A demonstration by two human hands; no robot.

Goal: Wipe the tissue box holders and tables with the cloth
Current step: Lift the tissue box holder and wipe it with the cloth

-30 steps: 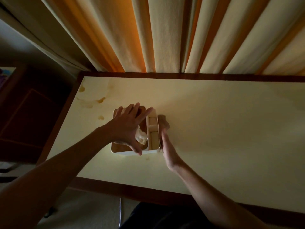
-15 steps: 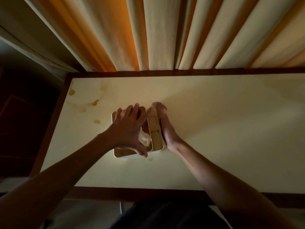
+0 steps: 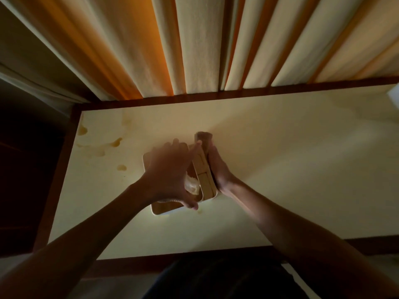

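Note:
A white tissue box holder (image 3: 205, 184) with a wooden top stands on the cream table (image 3: 280, 169), with a tissue (image 3: 191, 186) poking out of it. My left hand (image 3: 170, 171) lies spread over its top, thumb at the near edge and fingers reaching the far side. My right hand (image 3: 218, 169) is flat, fingers straight, and presses a brown cloth (image 3: 203, 138) against the holder's right wall. The cloth bunches up past my fingertips at the holder's far right corner. My right thumb is hidden.
Brown stains (image 3: 117, 142) mark the table's far left part. Cream and orange curtains (image 3: 198, 50) hang right behind the table's dark wooden back edge (image 3: 237, 97). A pale object (image 3: 394, 94) shows at the far right edge. Dark furniture stands to the left.
My right hand has slid the cloth along the holder's right wall from its near part to its far corner. My left hand has stayed on top.

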